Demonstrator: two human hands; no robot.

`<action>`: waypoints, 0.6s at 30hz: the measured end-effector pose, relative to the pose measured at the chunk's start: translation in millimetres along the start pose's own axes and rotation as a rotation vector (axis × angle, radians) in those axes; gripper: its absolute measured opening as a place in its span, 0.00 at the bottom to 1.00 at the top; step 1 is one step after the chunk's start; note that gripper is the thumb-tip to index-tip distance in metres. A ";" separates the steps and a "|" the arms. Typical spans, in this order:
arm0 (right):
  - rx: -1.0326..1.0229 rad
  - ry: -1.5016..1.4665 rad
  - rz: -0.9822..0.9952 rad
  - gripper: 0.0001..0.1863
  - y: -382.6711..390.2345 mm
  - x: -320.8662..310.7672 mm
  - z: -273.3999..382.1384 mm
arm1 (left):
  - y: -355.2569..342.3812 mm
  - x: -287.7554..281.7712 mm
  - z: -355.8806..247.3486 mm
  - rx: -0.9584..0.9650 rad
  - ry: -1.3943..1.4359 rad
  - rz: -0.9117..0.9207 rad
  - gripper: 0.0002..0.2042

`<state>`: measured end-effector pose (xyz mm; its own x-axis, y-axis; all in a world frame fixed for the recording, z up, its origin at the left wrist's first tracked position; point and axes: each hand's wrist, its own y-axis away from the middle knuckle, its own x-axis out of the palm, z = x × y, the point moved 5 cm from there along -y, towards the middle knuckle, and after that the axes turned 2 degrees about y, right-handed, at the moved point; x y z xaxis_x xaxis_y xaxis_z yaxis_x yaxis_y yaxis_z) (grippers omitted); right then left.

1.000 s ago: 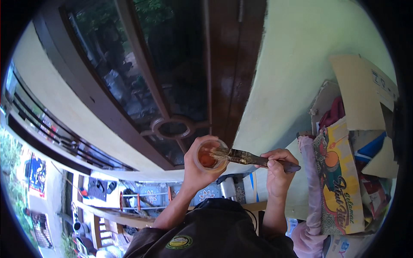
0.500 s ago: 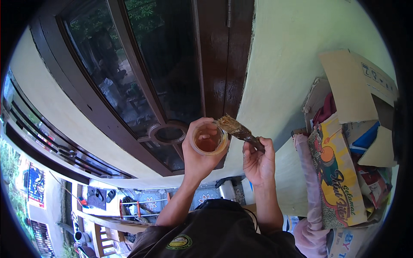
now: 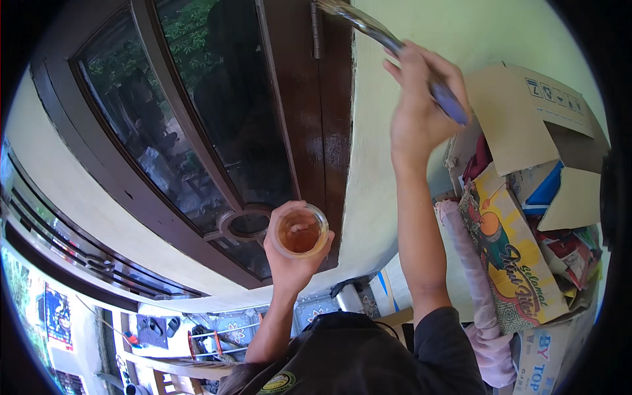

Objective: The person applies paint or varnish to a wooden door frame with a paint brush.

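My left hand [image 3: 288,266] is wrapped round a clear round tub [image 3: 301,232] with amber-brown liquid in the bottom, below the door's glass panes. Raised at the upper right, my right hand [image 3: 424,108] grips a paintbrush [image 3: 372,29] by its dark handle, whose end sticks out past the palm. The brush's bristles point up and left, over the brown wooden door frame [image 3: 334,145] near a metal hinge [image 3: 316,33]. Whether the bristles touch the wood I cannot tell; they are partly cut off by the picture's top edge.
Pale green wall [image 3: 378,131] borders the frame on the right. An open cardboard box [image 3: 510,138] and a yellow printed carton [image 3: 510,243] stand to the right, beside a pink cloth [image 3: 464,263]. Sandals [image 3: 173,326] lie on a mat at the lower left.
My right hand has lifted the paintbrush away from the tub, up to the top of the door frame. My left hand with the tub sits slightly lower and farther left in view.
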<state>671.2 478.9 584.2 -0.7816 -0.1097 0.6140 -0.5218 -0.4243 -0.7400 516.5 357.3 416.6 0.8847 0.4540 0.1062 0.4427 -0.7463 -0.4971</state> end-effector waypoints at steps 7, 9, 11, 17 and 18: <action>-0.225 0.328 0.250 0.06 31.2 -8.7 -18.3 | 5.6 -25.6 10.6 -0.001 -0.053 -0.054 0.27; -0.237 0.285 0.248 0.06 32.2 -13.3 -16.5 | 6.3 -28.8 14.9 -0.032 -0.054 -0.061 0.27; -0.206 0.146 0.111 0.07 21.5 -16.4 -11.2 | 4.5 -26.6 16.0 -0.039 -0.041 -0.054 0.27; -0.432 0.186 0.182 0.08 -0.4 20.8 -13.4 | 7.5 -25.1 15.6 -0.030 -0.019 -0.041 0.27; -0.411 0.268 0.228 0.07 9.9 15.7 -12.7 | 9.5 -27.1 15.9 -0.040 -0.012 -0.055 0.27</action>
<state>649.4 484.4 583.0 -0.9223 0.0985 0.3737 -0.3776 -0.0238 -0.9257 494.4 345.6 395.2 0.8573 0.5002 0.1220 0.4961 -0.7391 -0.4557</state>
